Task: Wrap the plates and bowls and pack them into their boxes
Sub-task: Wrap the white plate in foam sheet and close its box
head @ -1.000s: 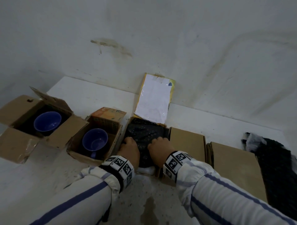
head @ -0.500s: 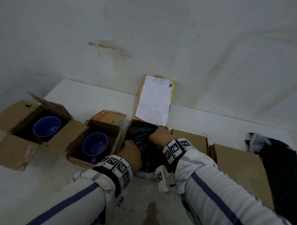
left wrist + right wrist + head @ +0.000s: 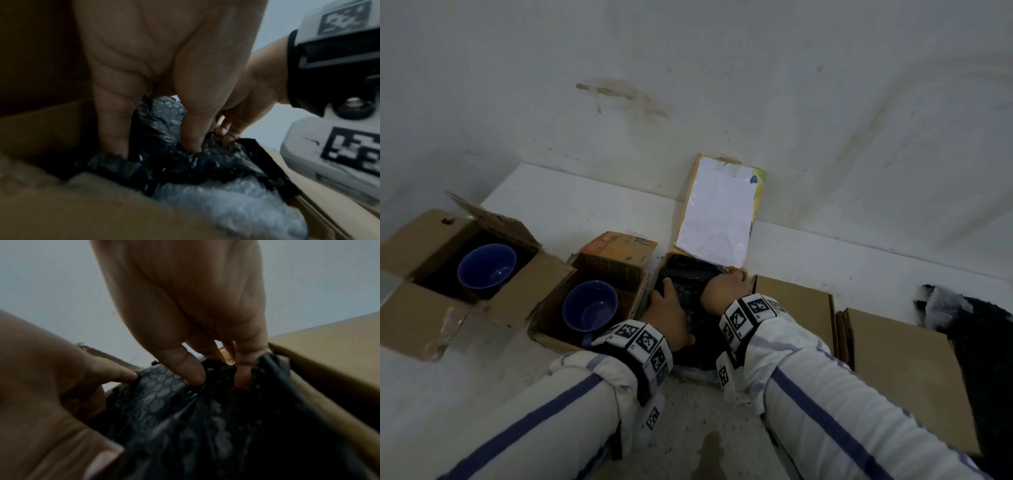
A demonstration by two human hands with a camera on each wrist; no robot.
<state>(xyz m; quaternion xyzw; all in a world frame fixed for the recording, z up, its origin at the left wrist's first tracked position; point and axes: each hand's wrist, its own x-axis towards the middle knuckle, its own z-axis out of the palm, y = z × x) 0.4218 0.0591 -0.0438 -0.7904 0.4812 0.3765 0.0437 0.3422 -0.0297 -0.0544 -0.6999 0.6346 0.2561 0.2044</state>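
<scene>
At the centre of the head view, a bundle of black bubble wrap (image 3: 688, 284) sits in an open cardboard box (image 3: 666, 262). The left hand (image 3: 669, 318) presses into it with straightened fingers (image 3: 115, 129), and the right hand (image 3: 722, 289) likewise pushes its extended fingertips (image 3: 185, 368) into the wrap at the box's far right corner.

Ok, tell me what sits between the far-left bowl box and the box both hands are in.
In the head view, another open box holding a blue mug.

left hand (image 3: 669, 313), right hand (image 3: 720, 291), fingers pressing down
</scene>
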